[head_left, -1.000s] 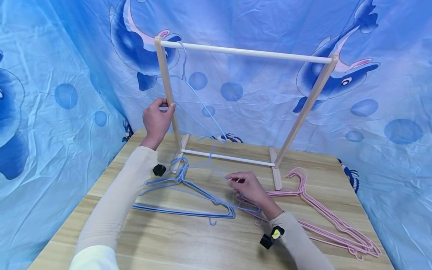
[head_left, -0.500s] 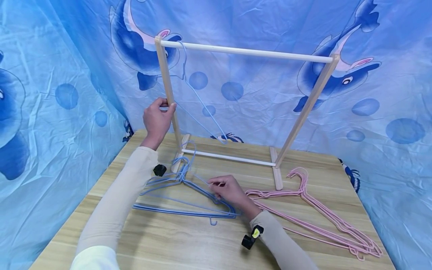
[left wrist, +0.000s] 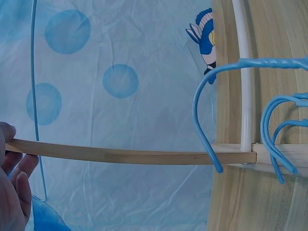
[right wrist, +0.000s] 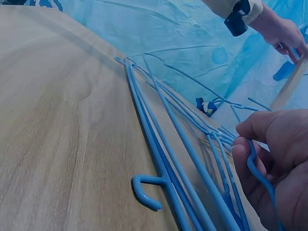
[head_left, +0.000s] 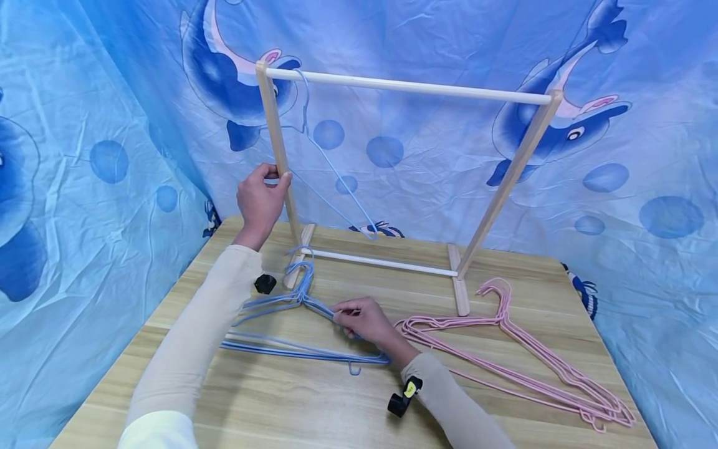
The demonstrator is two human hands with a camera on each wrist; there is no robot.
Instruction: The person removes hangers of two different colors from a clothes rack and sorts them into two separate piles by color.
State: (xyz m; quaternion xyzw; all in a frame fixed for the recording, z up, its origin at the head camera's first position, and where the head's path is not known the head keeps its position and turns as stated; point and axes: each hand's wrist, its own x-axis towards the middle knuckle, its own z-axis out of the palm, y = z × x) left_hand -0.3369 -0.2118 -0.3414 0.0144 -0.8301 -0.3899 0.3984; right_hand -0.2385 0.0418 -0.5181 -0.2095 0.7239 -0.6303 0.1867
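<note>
In the head view my left hand (head_left: pixel 260 196) grips the left wooden post (head_left: pixel 273 118) of a small clothes rack, thumb on its near side. My right hand (head_left: pixel 364 321) pinches the shoulder of a blue hanger (right wrist: pixel 258 174), which is just above a stack of blue hangers (head_left: pixel 303 357) on the table. Its hook (left wrist: pixel 196 108) stands out over the stack's hooks in the left wrist view. Another blue hanger (head_left: pixel 336 171) hangs from the left end of the rack's white top rod (head_left: pixel 404 85).
Several pink hangers (head_left: pixel 552 365) lie in a pile on the right of the wooden table (head_left: pixel 314 405). The rack's lower white rod (head_left: pixel 381 262) and wooden feet (head_left: pixel 460 296) stand behind the piles. Blue patterned cloth (head_left: pixel 662 156) encloses the table's back and sides.
My right hand has moved left and slightly down with the blue hanger, from near the pink pile to over the blue stack. My left hand has stayed on the post.
</note>
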